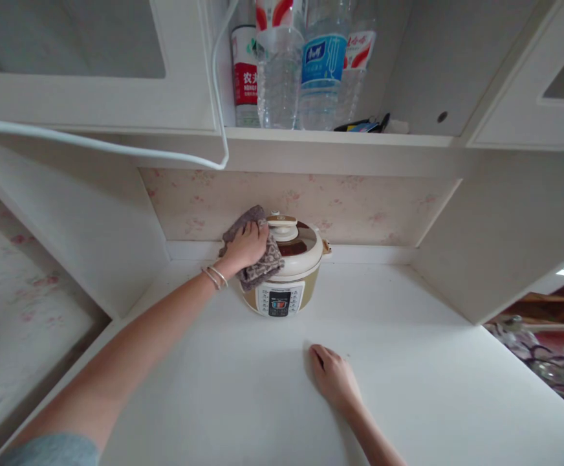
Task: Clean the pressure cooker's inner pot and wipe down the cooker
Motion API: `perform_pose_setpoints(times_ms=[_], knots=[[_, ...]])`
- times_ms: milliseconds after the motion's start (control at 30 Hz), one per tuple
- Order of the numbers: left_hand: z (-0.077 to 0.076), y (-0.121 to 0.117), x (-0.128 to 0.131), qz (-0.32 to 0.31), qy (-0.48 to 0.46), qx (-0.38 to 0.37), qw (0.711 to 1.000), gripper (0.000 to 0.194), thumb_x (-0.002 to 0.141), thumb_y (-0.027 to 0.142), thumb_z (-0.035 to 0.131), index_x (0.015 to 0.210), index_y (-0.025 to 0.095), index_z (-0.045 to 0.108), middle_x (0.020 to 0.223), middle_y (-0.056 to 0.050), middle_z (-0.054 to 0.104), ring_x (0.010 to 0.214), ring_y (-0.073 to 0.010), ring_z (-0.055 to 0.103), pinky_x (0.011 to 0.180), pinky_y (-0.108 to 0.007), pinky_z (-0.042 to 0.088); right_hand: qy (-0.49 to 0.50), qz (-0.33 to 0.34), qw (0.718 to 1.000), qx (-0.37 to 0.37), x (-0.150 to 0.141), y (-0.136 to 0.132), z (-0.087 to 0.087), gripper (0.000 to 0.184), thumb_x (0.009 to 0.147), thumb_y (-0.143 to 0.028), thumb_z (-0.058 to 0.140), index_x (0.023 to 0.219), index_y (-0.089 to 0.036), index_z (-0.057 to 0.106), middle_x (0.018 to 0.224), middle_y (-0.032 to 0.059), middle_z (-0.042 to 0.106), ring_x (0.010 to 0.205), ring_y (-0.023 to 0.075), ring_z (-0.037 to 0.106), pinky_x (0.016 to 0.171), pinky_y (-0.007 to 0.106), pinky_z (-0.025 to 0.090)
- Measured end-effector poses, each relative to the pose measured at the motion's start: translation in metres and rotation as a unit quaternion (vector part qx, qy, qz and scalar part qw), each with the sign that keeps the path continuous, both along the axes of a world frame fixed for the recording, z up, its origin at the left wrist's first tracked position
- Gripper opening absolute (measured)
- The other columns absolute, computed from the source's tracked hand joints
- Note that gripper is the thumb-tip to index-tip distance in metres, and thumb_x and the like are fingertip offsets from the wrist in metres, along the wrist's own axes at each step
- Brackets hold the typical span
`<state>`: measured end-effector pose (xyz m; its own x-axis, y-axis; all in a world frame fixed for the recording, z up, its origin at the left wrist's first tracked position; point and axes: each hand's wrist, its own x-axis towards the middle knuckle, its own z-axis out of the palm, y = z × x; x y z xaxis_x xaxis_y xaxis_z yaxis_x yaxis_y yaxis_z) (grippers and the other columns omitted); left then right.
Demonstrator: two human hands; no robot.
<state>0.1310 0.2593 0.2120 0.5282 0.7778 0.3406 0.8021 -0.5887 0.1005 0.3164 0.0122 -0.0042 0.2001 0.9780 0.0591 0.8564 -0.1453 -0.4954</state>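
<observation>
A cream and gold electric pressure cooker (306,264) with a brown-topped lid stands against the back wall on a white counter (243,388). My left hand (249,246) presses a grey-brown patterned cloth (261,270) onto the left side of its lid, fingers curled over the fabric. The cloth hides the cooker's left edge. Beside the lid handle (282,223), my fingers are close to its left end. My right hand (335,378) rests on the counter in front of the cooker, curled into a loose fist with nothing visible in it.
Above, an open cabinet shelf (427,139) holds several plastic bottles (282,84). A white cable (131,150) hangs across the cabinet's left front. White side panels (486,233) bound the counter. At the far right, a glass-like cluster (544,362) shows beyond the counter edge.
</observation>
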Motion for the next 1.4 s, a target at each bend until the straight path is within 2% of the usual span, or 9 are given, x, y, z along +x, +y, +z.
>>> perform_pose_setpoints(times_ms=[167, 300, 400, 500, 667, 833, 1000, 1233, 1400], knots=[[0.018, -0.054, 0.003, -0.007, 0.052, -0.011, 0.999, 0.048, 0.099, 0.037, 0.021, 0.132, 0.016, 0.051, 0.148, -0.018, 0.042, 0.130, -0.0310, 0.047, 0.104, -0.047, 0.038, -0.008, -0.002, 1.000, -0.002, 0.000, 0.001, -0.001, 0.038, 0.100, -0.037, 0.028, 0.097, -0.026, 0.064, 0.093, 0.0022, 0.071, 0.083, 0.0159, 0.065, 0.069, 0.023, 0.037], [0.030, -0.069, 0.019, -0.095, 0.049, -0.038, 0.994, 0.044, 0.097, 0.039, 0.029, 0.120, 0.018, 0.060, 0.142, -0.015, 0.051, 0.119, -0.0283, 0.058, 0.097, -0.041, 0.045, -0.013, -0.003, 1.000, 0.000, -0.001, 0.000, -0.001, 0.038, 0.101, -0.037, 0.028, 0.097, -0.026, 0.065, 0.093, 0.0028, 0.071, 0.085, 0.0160, 0.065, 0.071, 0.023, 0.037], [0.025, -0.070, 0.038, -0.141, 0.037, 0.006, 0.989, 0.039, 0.093, 0.033, 0.039, 0.119, 0.014, 0.061, 0.140, -0.018, 0.052, 0.123, -0.0304, 0.054, 0.097, -0.044, 0.043, -0.014, -0.002, 1.000, 0.002, -0.003, -0.001, 0.002, 0.039, 0.101, -0.036, 0.028, 0.099, -0.025, 0.065, 0.096, 0.0032, 0.071, 0.087, 0.0166, 0.065, 0.073, 0.024, 0.039], [0.014, -0.075, 0.050, -0.116, -0.006, 0.062, 0.991, 0.036, 0.094, 0.032, 0.039, 0.114, 0.015, 0.063, 0.135, -0.017, 0.056, 0.122, -0.0314, 0.053, 0.098, -0.050, 0.040, -0.018, -0.006, 1.000, 0.005, -0.006, -0.004, 0.004, 0.040, 0.101, -0.036, 0.028, 0.101, -0.024, 0.066, 0.100, 0.0044, 0.070, 0.090, 0.0165, 0.064, 0.076, 0.024, 0.040], [-0.002, -0.083, 0.025, -0.122, -0.077, 0.119, 0.982, 0.036, 0.096, 0.033, 0.038, 0.120, 0.016, 0.060, 0.133, -0.012, 0.058, 0.122, -0.0240, 0.052, 0.107, -0.041, 0.036, -0.057, 0.010, 0.998, 0.019, -0.011, -0.011, 0.007, 0.038, 0.100, -0.033, 0.030, 0.098, -0.023, 0.067, 0.097, 0.0057, 0.069, 0.093, 0.0164, 0.062, 0.080, 0.025, 0.040], [-0.003, -0.050, -0.022, -0.005, -0.092, 0.073, 0.993, 0.036, 0.092, 0.030, 0.041, 0.114, 0.021, 0.068, 0.127, -0.008, 0.061, 0.111, -0.0235, 0.060, 0.101, -0.033, 0.043, -0.073, 0.020, 0.997, 0.023, -0.011, -0.009, 0.008, 0.038, 0.101, -0.032, 0.029, 0.095, -0.022, 0.065, 0.092, 0.0054, 0.069, 0.091, 0.0168, 0.062, 0.080, 0.025, 0.040], [0.010, 0.007, -0.043, 0.012, -0.056, -0.014, 0.998, 0.039, 0.082, 0.017, 0.043, 0.109, 0.020, 0.071, 0.119, -0.010, 0.068, 0.112, -0.0273, 0.061, 0.100, -0.037, 0.044, -0.062, 0.018, 0.998, 0.015, -0.007, -0.004, 0.006, 0.036, 0.101, -0.031, 0.028, 0.094, -0.023, 0.063, 0.091, 0.0031, 0.070, 0.087, 0.0158, 0.063, 0.075, 0.025, 0.039], [0.031, 0.066, -0.020, 0.032, -0.175, -0.216, 0.960, 0.047, 0.090, 0.046, 0.040, 0.095, 0.013, 0.073, 0.089, -0.016, 0.074, 0.092, -0.0336, 0.068, 0.087, -0.048, 0.050, -0.046, 0.009, 0.999, 0.014, -0.006, -0.002, 0.005, 0.034, 0.100, -0.031, 0.030, 0.096, -0.024, 0.064, 0.092, 0.0027, 0.071, 0.088, 0.0154, 0.064, 0.074, 0.024, 0.039], [0.026, 0.077, 0.007, -0.044, -0.216, -0.193, 0.956, 0.056, 0.086, 0.062, 0.043, 0.095, 0.016, 0.073, 0.084, -0.016, 0.074, 0.098, -0.0352, 0.066, 0.090, -0.051, 0.046, -0.037, 0.003, 0.999, 0.013, -0.005, -0.002, 0.005, 0.035, 0.100, -0.031, 0.030, 0.096, -0.024, 0.065, 0.094, 0.0030, 0.071, 0.088, 0.0156, 0.064, 0.074, 0.024, 0.039]])
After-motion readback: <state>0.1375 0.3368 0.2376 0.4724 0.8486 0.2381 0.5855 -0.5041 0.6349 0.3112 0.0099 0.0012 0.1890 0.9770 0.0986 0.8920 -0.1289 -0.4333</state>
